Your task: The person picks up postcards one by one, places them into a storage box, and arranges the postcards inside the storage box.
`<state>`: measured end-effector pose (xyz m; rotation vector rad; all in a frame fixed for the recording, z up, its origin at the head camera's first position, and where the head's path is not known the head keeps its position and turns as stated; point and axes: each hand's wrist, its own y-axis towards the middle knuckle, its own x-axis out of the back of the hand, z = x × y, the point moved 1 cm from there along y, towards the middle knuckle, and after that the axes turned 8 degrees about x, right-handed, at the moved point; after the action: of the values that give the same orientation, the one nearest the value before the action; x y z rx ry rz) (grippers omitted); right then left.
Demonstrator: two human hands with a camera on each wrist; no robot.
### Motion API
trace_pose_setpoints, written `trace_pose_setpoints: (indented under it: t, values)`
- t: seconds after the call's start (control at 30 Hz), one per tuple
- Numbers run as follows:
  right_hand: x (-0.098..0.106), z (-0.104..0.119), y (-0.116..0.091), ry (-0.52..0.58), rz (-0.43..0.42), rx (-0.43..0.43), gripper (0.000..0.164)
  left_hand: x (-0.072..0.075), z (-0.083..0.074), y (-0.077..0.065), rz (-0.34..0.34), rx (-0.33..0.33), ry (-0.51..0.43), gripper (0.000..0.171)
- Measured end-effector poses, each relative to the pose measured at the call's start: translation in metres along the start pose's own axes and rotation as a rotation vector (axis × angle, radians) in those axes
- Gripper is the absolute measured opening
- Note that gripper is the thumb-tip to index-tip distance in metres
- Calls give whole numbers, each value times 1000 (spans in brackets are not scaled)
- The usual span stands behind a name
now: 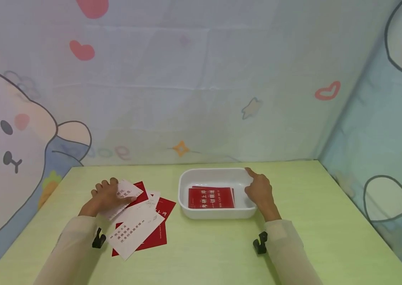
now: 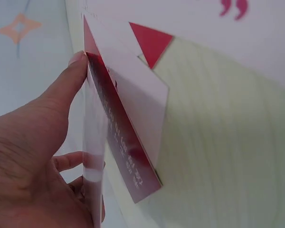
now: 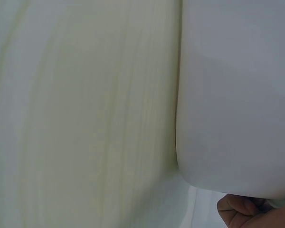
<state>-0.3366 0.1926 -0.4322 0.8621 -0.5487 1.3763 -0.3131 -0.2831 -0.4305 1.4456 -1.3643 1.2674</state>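
Note:
My left hand (image 1: 105, 198) pinches a white card (image 1: 126, 189) with dark lettering at the left, its thumb on one side and fingers on the other. In the left wrist view the thumb meets the edge of a tilted red card (image 2: 126, 142) beside a pale one; whether both are held is unclear. Other white cards (image 1: 136, 235) and red cards (image 1: 156, 237) overlap on the table beneath. My right hand (image 1: 260, 194) grips the right end of a white plastic tray (image 1: 218, 214). Red cards (image 1: 211, 198) with white lettering lie inside the tray.
Both sit on a pale green tabletop (image 1: 215, 249). A printed cloth backdrop (image 1: 201, 99) stands along the table's back edge, with another cloth side (image 1: 393, 158) at the right. Black wrist mounts (image 1: 260, 243) are worn at both sleeves.

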Motion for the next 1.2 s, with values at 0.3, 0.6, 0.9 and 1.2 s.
trace_pose_setpoints:
  t: [0.3,0.6,0.9,1.2]
  values:
    - [0,-1,-2,0,-2,1,70,-1,-11,-5,43,-25,-45,96]
    - [0,-3,-1,-10,7,-1,70,-3,-21,4,57,-112,-113,64]
    - [0,-4,-1,-20,11,-6,70,3,-36,9,-39,-329,-192,36]
    - [0,-2,1,16,18,-28,71,5,-55,11,-68,-373,-252,35]
